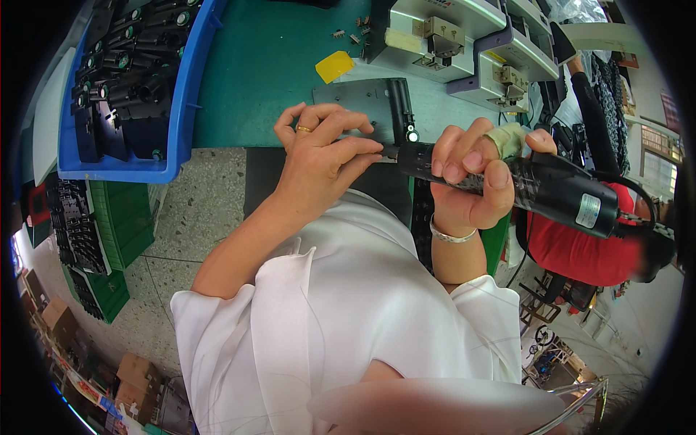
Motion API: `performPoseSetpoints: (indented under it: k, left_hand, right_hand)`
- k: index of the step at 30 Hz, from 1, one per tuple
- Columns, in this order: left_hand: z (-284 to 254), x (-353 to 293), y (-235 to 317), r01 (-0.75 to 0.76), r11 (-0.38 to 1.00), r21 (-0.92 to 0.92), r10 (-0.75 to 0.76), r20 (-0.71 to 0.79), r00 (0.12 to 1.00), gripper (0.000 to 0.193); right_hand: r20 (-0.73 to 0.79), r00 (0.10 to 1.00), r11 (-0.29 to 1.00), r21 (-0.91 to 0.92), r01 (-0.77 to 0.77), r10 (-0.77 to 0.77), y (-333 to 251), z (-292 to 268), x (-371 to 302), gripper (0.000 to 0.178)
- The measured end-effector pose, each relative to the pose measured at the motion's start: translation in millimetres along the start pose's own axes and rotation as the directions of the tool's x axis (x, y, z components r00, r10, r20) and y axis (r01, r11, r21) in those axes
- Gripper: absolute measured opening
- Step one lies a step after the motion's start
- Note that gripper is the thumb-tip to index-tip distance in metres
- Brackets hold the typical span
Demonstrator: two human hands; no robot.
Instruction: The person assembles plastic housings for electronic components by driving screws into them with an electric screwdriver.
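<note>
My right hand (471,170), with tape wrapped round one finger, grips a black electric screwdriver (562,192). The screwdriver lies almost level, its front end pointing left and a cable leaving its rear end. My left hand (319,156) has its thumb and fingertips pinched together right at the screwdriver's tip. Whatever sits between those fingertips is too small and covered to name. Just beyond both hands, a flat black plastic part (362,105) with a tubular edge rests on the green table (246,87).
A blue bin (185,123) full of black plastic parts stands at the left. Machines with metal fixtures (438,40) line the back right. A yellow tag (334,67) and small loose pieces (355,38) lie on the table. Another person in red (580,250) is at the right.
</note>
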State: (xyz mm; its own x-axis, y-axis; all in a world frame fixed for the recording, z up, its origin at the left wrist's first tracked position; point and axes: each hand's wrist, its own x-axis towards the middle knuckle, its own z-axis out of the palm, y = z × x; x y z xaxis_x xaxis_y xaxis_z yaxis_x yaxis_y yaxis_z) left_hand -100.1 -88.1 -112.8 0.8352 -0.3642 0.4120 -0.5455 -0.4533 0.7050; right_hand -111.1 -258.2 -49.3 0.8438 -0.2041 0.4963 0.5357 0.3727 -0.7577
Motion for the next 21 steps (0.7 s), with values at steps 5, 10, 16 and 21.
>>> performPoseSetpoints:
  k: [5, 10, 16, 21]
  left_hand:
    - [-1, -8, -5, 0.001, 1.000, 0.015, -0.001, 0.040, 0.999, 0.020]
    - [-4, -15, -12, 0.111, 0.983, 0.148, -0.133, 0.149, 0.980, 0.039]
    - [-1, -15, -12, 0.114, 0.981, 0.155, -0.135, 0.128, 0.983, 0.029]
    - [-1, -16, -11, 0.129, 0.978, 0.164, -0.156, 0.162, 0.974, 0.027]
  right_hand:
    - [0.054, 0.997, 0.991, -0.124, -0.048, 0.055, 9, 7, -1, 0.049]
    - [0.088, 0.995, 0.979, -0.200, -0.033, 0.052, 26, 1, -6, 0.046]
    - [0.143, 0.989, 0.975, -0.220, -0.013, 0.045, 36, -2, -8, 0.045]
    - [0.139, 0.988, 0.971, -0.236, -0.034, 0.068, 36, 0, -8, 0.045]
